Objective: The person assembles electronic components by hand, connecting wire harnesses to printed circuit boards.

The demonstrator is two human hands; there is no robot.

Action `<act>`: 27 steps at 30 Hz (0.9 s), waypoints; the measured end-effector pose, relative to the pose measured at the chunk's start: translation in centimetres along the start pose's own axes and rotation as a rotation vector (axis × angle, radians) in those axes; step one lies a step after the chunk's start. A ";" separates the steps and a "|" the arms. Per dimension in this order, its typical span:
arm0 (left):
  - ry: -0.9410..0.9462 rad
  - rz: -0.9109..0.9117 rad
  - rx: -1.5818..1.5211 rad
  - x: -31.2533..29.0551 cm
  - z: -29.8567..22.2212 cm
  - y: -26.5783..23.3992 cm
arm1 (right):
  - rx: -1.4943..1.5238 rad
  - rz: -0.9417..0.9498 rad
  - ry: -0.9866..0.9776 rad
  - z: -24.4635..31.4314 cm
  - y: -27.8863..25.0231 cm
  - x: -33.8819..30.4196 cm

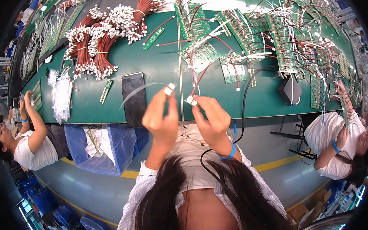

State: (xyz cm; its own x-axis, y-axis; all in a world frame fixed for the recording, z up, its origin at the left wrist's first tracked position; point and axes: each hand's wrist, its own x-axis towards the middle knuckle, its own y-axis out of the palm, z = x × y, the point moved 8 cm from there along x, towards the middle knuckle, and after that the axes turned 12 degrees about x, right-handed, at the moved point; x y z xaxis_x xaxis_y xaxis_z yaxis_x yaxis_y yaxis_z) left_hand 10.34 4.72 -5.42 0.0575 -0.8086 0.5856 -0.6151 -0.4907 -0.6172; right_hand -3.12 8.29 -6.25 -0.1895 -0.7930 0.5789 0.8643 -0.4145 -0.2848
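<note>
Over the near edge of the green bench, my left hand [162,116] pinches a small white wire connector [169,89]. A thin pale wire curves away to the left from it. Close beside it on the right, my right hand [212,118] grips another white connector [190,101], which has red-brown wire [201,81] running up from it toward the boards. A small gap separates the two connectors. Left of my hands lies a black phone-like slab [134,96]. Beyond my right hand is a small square green circuit board [233,68].
Bundles of red-brown wires with white plugs [101,52] lie at the back left. Green circuit boards [282,43] with tangled wires crowd the back right, near a black box [290,90]. Clear plastic bags [60,94] lie left; a blue lined bin [100,148] stands below. Co-workers sit on both sides.
</note>
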 end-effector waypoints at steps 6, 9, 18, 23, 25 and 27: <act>-0.030 0.046 0.286 5.8 7.5 -1.1 | -0.106 0.196 -0.299 1.3 1.2 1.0; 0.065 0.140 0.360 8.2 10.0 1.0 | -0.132 0.300 -0.386 3.6 3.7 2.1; 0.299 0.199 0.783 9.4 13.7 6.4 | -0.705 0.350 -0.319 -3.3 13.8 3.9; 0.309 0.217 0.653 8.7 13.6 5.6 | -0.694 0.388 -0.329 -4.8 15.2 3.8; 0.319 0.160 0.622 8.8 12.8 4.9 | -0.634 0.431 -0.329 -4.4 14.8 3.5; 0.285 0.037 0.433 9.3 10.7 2.8 | -0.581 0.474 -0.324 -3.9 13.6 3.1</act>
State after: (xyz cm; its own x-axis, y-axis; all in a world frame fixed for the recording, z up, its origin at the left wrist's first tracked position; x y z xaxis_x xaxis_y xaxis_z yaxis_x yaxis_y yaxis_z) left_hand 17.51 -7.62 -7.35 -0.2113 -0.7371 0.6419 -0.2277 -0.6016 -0.7657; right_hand 6.25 -1.52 -11.34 0.3564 -0.8111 0.4638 0.4221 -0.3031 -0.8544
